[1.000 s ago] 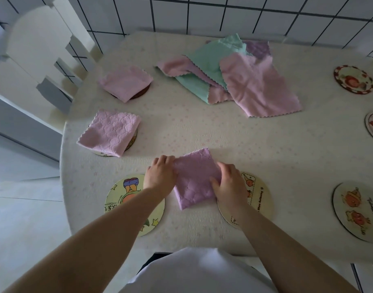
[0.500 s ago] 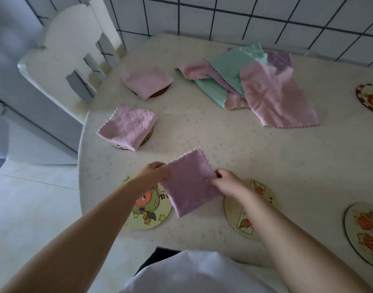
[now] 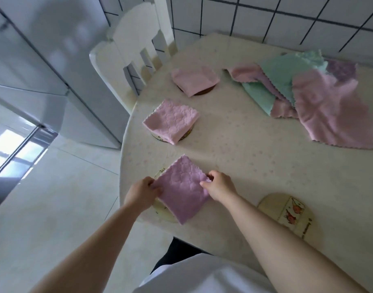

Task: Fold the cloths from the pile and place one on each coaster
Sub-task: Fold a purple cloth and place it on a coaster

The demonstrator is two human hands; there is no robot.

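Note:
A folded purple cloth (image 3: 182, 190) lies over a yellow coaster (image 3: 163, 211) at the table's near left edge, hiding most of it. My left hand (image 3: 140, 193) grips the cloth's left corner and my right hand (image 3: 220, 185) pinches its right corner. Two folded pink cloths, one (image 3: 173, 120) in the middle left and one (image 3: 194, 80) further back, each sit on a coaster. The pile of unfolded pink, green and purple cloths (image 3: 308, 96) lies at the far right. A bare coaster (image 3: 291, 214) with a picture on it sits to the right of my right arm.
A cream table (image 3: 255, 155) with a rounded edge carries everything. A white chair (image 3: 137, 49) stands at its far left corner against a tiled wall. Pale floor and a grey cabinet lie to the left.
Both hands carried the folded purple cloth leftward from between two coasters onto the yellow coaster. The camera swung left, so the right-hand coasters left the frame.

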